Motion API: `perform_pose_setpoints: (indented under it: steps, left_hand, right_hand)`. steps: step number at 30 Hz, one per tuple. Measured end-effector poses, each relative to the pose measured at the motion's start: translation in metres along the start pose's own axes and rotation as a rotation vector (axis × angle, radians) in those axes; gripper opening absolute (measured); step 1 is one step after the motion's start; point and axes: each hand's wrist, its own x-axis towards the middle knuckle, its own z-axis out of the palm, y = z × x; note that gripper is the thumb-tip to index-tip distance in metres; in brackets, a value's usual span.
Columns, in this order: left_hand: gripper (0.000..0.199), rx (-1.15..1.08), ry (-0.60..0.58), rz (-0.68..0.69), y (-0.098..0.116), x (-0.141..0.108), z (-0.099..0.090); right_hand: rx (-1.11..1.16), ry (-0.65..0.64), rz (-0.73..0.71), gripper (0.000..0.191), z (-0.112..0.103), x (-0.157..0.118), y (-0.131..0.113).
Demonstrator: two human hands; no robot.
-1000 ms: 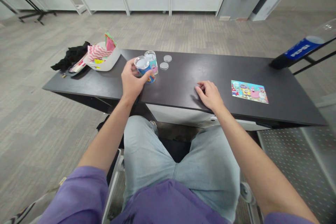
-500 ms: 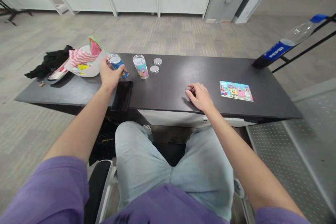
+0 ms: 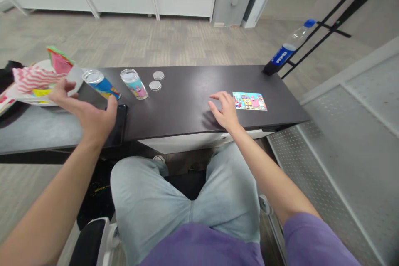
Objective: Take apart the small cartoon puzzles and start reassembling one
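Observation:
My left hand (image 3: 89,110) is open, thumb and fingers spread wide, just in front of a clear can with a blue cartoon print (image 3: 104,86). That can stands upright on the dark table (image 3: 183,104), apart from my palm. To its right is a second clear can with a pink and teal cartoon print (image 3: 134,84). Two round silver lids (image 3: 155,85) lie beside it. My right hand (image 3: 225,111) hovers low over the table, fingers apart and holding nothing. Close to its right lies a colourful cartoon card (image 3: 249,101).
A white basket (image 3: 28,99) with a striped pink cloth (image 3: 37,77) stands at the left. A black phone (image 3: 120,126) lies by the front edge, partly behind my left hand. A Pepsi bottle (image 3: 285,52) stands at the back right, near a black metal frame (image 3: 332,29).
My left hand has let go of the blue-print can and drawn back from it, fingers spreading. My right hand has opened and come nearer the card. The view has swung to the right.

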Motion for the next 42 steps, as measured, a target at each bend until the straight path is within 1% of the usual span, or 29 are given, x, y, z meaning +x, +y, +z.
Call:
perform_pose_setpoints:
  steps: [1,2,3,4,5,6,7,9,11,12,13,15,16,17,18,19,20,21,22,23,24,25,27,28,31,33,35,38,42]
  left_hand:
    - [0.131,-0.002,0.092,0.106,0.009,-0.014,0.006]
    - [0.116,-0.026,0.069,0.218,0.017,-0.027,0.014]
    - [0.108,-0.081,0.047,0.299,0.027,-0.04,0.024]
    - [0.098,-0.118,-0.075,0.37,0.036,-0.05,0.035]
    - [0.086,-0.119,-0.312,0.427,0.045,-0.059,0.047]
    - [0.076,-0.144,-0.412,0.456,0.055,-0.064,0.059]
    - [0.068,-0.16,-0.462,0.466,0.063,-0.067,0.073]
    - [0.056,-0.183,-0.535,0.484,0.08,-0.065,0.101]
    - [0.058,-0.192,-0.626,0.493,0.095,-0.058,0.13]
    - [0.062,-0.194,-0.691,0.512,0.102,-0.053,0.144]
    - [0.064,-0.194,-0.73,0.531,0.108,-0.048,0.157]
    - [0.064,-0.189,-0.771,0.542,0.12,-0.037,0.18]
    - [0.071,-0.18,-0.794,0.544,0.125,-0.031,0.189]
    - [0.084,-0.141,-0.828,0.548,0.129,-0.025,0.196]
    - [0.101,-0.085,-0.853,0.554,0.133,-0.019,0.202]
    - [0.119,-0.031,-0.864,0.557,0.135,-0.011,0.207]
    - [0.131,0.023,-0.871,0.56,0.135,-0.003,0.21]
    - [0.133,0.071,-0.876,0.575,0.135,0.005,0.213]
    - [0.131,0.109,-0.879,0.591,0.134,0.013,0.214]
    - [0.127,0.138,-0.881,0.605,0.131,0.021,0.215]
    - [0.122,0.158,-0.884,0.612,0.128,0.029,0.215]
    - [0.119,0.171,-0.892,0.607,0.125,0.035,0.214]
    - [0.119,0.177,-0.92,0.566,0.119,0.046,0.211]
    - [0.12,0.172,-0.938,0.538,0.117,0.05,0.209]
    - [0.119,0.129,-0.974,0.476,0.114,0.056,0.201]
    - [0.115,0.096,-1.007,0.446,0.113,0.057,0.196]
    - [0.12,0.058,-1.025,0.406,0.113,0.057,0.193]
    - [0.13,0.029,-1.03,0.408,0.11,0.056,0.194]
    - [0.131,0.04,-1.009,0.441,0.105,0.055,0.197]
  right_hand:
    - [-0.042,0.049,0.021,0.039,-0.012,-0.003,0.01]
    - [-0.075,0.089,0.062,0.04,-0.026,-0.006,0.023]
    - [-0.102,0.107,0.106,0.044,-0.04,-0.011,0.039]
    - [-0.134,0.129,0.169,0.049,-0.054,-0.015,0.055]
    - [-0.174,0.117,0.264,0.056,-0.068,-0.021,0.072]
    - [-0.243,0.045,0.417,0.065,-0.079,-0.026,0.088]
    - [-0.269,0.005,0.499,0.075,-0.088,-0.031,0.102]
    - [-0.284,-0.084,0.549,0.092,-0.096,-0.037,0.121]
    - [-0.286,-0.148,0.538,0.103,-0.087,-0.035,0.126]
    - [-0.291,-0.167,0.529,0.105,-0.078,-0.031,0.122]
    - [-0.293,-0.187,0.516,0.104,-0.066,-0.024,0.114]
    - [-0.304,-0.22,0.504,0.098,-0.038,-0.008,0.088]
    - [-0.328,-0.263,0.497,0.098,-0.024,0.002,0.071]
    - [-0.347,-0.296,0.487,0.098,-0.011,0.011,0.053]
    - [-0.358,-0.317,0.473,0.097,0.0,0.019,0.035]
    - [-0.367,-0.329,0.461,0.096,0.009,0.027,0.018]
    - [-0.371,-0.334,0.439,0.095,0.017,0.035,0.004]
    - [-0.368,-0.335,0.409,0.092,0.021,0.043,-0.006]
    - [-0.357,-0.346,0.375,0.091,0.024,0.053,-0.011]
    - [-0.337,-0.342,0.346,0.087,0.025,0.063,-0.011]
    - [-0.312,-0.334,0.327,0.085,0.024,0.075,-0.006]
    - [-0.291,-0.328,0.311,0.087,0.023,0.088,0.003]
    - [-0.241,-0.338,0.241,0.094,0.019,0.116,0.03]
    - [-0.195,-0.367,0.182,0.095,0.018,0.13,0.045]
    - [0.002,-0.459,0.044,0.077,0.02,0.162,0.083]
    - [0.086,-0.469,-0.014,0.066,0.025,0.172,0.094]
    - [0.123,-0.469,-0.053,0.058,0.029,0.173,0.095]
    - [0.102,-0.506,-0.073,0.052,0.031,0.169,0.086]
    - [0.069,-0.526,-0.062,0.048,0.027,0.165,0.073]
